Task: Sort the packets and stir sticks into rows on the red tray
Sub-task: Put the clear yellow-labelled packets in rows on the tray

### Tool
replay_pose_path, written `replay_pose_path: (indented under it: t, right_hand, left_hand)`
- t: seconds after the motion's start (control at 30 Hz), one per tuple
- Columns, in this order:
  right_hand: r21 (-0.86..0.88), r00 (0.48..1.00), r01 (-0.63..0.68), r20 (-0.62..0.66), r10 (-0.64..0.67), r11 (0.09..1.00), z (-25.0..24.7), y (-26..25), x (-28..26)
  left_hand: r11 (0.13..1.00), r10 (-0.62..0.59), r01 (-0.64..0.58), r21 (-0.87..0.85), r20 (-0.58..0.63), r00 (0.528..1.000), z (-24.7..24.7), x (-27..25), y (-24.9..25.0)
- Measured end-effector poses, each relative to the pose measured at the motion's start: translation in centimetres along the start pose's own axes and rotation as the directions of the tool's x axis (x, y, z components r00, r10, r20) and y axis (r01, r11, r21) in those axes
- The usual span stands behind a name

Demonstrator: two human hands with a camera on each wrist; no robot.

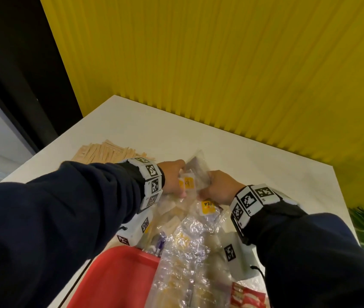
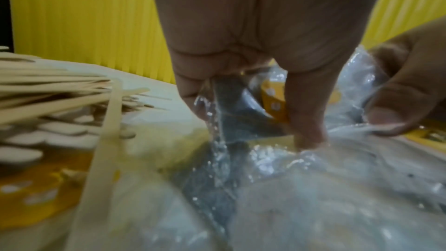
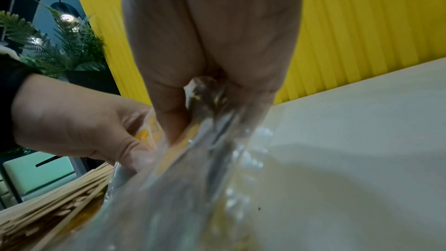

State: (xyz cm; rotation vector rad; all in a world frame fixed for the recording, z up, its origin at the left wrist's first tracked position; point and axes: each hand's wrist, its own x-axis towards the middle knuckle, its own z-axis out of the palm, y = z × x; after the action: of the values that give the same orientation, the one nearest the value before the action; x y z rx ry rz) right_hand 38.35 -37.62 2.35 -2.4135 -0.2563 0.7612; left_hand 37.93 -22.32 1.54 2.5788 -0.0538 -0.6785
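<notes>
Both my hands were clamped on the clear plastic bag (image 1: 193,174) at its far end, my left hand (image 1: 172,180) pinching the crinkled film between thumb and curled fingers (image 2: 305,114), my right hand (image 1: 217,186) bunching the other side of the same end in a tight fist. Inside the bag lay yellow and white packets (image 1: 186,182), pressed against the film right between my two grips, with more of them loose further down toward me; on one yellow packet (image 1: 207,207) just below my right hand I could read the letters "EA", the rest being hidden. Both my forearms reached forward over the white table (image 1: 243,152), in dark sleeves, each wrist banded with black-and-white square markers. The bag's body trailed back from my hands across the far right corner of the red tray (image 1: 114,274), which sat at the near edge of the table. The wooden stir sticks (image 1: 105,152) lay in a loose heap on the table, just beyond my left wrist. A red-and-white wrapper (image 1: 246,296) showed beside the bag at the near right; its print was too blurred to read.
</notes>
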Motion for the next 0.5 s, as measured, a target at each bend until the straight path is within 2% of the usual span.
replay_pose_path:
  t: [0.1, 0.2, 0.4, 0.5]
  right_hand:
    - [0.042, 0.994, 0.065, -0.092, -0.061, 0.997, -0.9, -0.5, -1.3]
    - [0.073, 0.977, 0.107, -0.191, -0.091, 0.992, -1.8, -1.3, -2.7]
    - [0.143, 0.927, 0.207, -0.346, -0.147, 0.968, -4.1, -4.5, -6.7]
    - [0.193, 0.907, 0.272, -0.378, -0.184, 0.943, -4.2, -6.6, -9.4]
  left_hand:
    - [0.997, 0.063, -0.064, -0.038, -0.037, 0.997, -1.1, -0.7, 0.5]
    - [0.987, 0.129, -0.140, -0.081, -0.126, 0.984, -2.6, -1.9, 1.2]
    - [0.948, 0.208, -0.273, -0.166, -0.328, 0.921, -5.7, -6.5, 3.3]
    - [0.923, 0.233, -0.325, -0.207, -0.372, 0.898, -7.3, -10.1, 3.7]
